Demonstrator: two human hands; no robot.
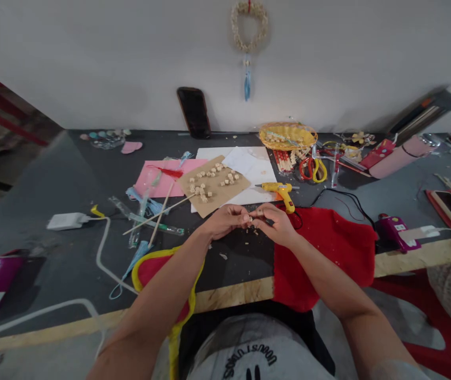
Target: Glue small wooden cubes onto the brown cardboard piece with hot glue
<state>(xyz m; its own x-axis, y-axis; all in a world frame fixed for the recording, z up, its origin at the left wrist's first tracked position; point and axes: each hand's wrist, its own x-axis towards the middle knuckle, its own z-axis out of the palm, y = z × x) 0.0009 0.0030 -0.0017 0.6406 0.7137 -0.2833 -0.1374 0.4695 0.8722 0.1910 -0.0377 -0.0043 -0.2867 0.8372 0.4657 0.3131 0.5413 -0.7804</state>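
While left hand [228, 221] and right hand [276, 226] pinch a small pale piece [250, 219] between fingertips, glue gun [278, 188] lies just beyond. Brown card [225, 194] bears pale clusters [200, 191].

I'm in some kind of craft wkshp, I'd say: my dark table [83, 177] is up vs. a plain wall [130, 63] w/ a knobbly ring [264, 24] & blue tassel [247, 86] hung on it. Around me: yellow glue gun [276, 187], scissors [320, 170], pink paper [145, 179], small pale pieces [203, 191], wicker basket [264, 139] of bits etc., plus purple pwr boxes [396, 232] L & R.
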